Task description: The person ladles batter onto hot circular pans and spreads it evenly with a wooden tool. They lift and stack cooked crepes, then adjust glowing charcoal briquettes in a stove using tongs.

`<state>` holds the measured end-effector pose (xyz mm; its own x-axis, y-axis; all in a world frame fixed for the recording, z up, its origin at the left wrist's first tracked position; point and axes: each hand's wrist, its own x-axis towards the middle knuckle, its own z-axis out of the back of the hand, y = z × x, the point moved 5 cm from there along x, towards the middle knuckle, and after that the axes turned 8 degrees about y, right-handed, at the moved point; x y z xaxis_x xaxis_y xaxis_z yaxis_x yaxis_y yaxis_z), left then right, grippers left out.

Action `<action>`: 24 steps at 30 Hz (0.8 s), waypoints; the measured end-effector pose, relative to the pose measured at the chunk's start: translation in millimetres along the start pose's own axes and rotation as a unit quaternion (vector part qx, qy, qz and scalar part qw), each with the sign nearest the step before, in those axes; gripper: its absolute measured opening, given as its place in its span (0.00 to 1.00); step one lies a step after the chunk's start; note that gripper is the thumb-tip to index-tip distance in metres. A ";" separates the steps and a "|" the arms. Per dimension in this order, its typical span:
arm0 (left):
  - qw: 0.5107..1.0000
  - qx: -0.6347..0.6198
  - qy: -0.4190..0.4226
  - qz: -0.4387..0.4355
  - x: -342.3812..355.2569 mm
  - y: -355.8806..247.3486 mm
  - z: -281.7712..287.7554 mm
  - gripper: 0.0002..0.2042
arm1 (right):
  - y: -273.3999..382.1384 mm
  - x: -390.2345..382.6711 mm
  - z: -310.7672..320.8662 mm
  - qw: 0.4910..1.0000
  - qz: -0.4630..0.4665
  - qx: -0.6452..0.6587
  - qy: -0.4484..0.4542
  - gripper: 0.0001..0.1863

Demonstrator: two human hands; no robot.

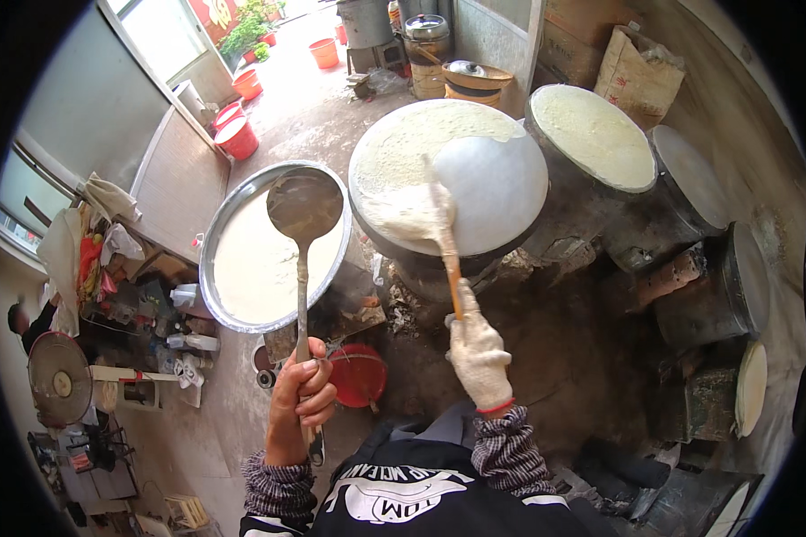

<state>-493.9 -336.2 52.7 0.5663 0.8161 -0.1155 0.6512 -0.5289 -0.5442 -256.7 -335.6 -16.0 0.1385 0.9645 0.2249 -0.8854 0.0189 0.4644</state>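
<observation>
Batter [403, 148] lies at the head of the wooden-handled spreader [452, 268] in my right hand [481, 353]: white-gloved, its fingers curl round the lower end of the handle with no gap that I can see. My left hand [303, 389], bare, has its fingers wrapped closely round the long handle of a metal ladle [304, 210].

From my camera the ladle's bowl shows in front of a broad metal basin [208, 268] of more batter; how high it hangs, I cannot tell. The spreader's head is blurred near the middle of a large round griddle [501, 183], where batter coats the far and left portions and the near right portion is bare.

To the right I see a pale round sheet [591, 134], then a grey round plate [694, 179]. Nearer me than the basin is a red bucket [358, 376]. Farther off, a lidded pot [427, 29] stands beyond the griddle, and a round fan [61, 380] is at far left.
</observation>
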 end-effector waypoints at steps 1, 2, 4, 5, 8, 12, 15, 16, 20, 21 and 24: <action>1.000 0.005 -0.001 0.004 -2.5 -1.4 1.5 0.08 | -3.3 -2.3 3.0 0.993 -0.044 0.114 -0.007 0.32; 1.000 0.017 -0.007 0.012 -4.3 -2.6 1.8 0.08 | 4.9 -0.4 -0.1 0.984 -0.064 0.168 0.019 0.31; 0.999 0.043 -0.020 0.027 -6.0 -4.8 1.0 0.07 | 28.4 11.1 -12.0 0.998 0.008 0.048 -0.035 0.33; 0.998 0.045 -0.018 0.031 -8.0 -5.6 1.6 0.07 | 42.0 12.5 -24.3 0.995 0.049 -0.068 -0.055 0.34; 0.998 0.047 -0.019 0.039 -14.4 -7.7 6.1 0.07 | 63.9 24.9 -63.2 0.976 0.076 -0.203 -0.038 0.38; 0.998 0.050 -0.023 0.031 -21.8 -14.7 13.5 0.07 | 60.4 8.2 -51.7 0.964 -0.012 -0.261 0.051 0.43; 0.998 0.033 -0.013 0.043 -22.4 -15.1 16.6 0.07 | 35.5 -11.8 -32.7 0.979 -0.034 -0.202 0.021 0.45; 0.999 0.027 -0.011 0.045 -22.9 -15.2 17.8 0.07 | 32.6 -16.9 -25.3 0.972 -0.045 -0.230 0.036 0.45; 0.998 0.023 0.007 0.049 -26.5 -15.4 18.5 0.07 | 18.9 -29.4 4.5 0.942 -0.049 -0.333 0.018 0.45; 0.999 0.020 0.012 0.048 -27.6 -15.5 20.9 0.07 | 21.1 -29.2 3.3 0.949 -0.043 -0.313 0.013 0.44; 0.998 0.002 0.014 0.054 -21.3 -9.8 21.3 0.08 | 31.8 -30.1 -11.1 0.958 -0.029 -0.283 0.025 0.44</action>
<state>-523.1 -343.4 42.8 0.6466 0.7478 -0.1507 0.5842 -0.6126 -0.5324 -294.0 -361.0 -17.6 0.1852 0.9687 0.1656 -0.9778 0.1984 -0.0674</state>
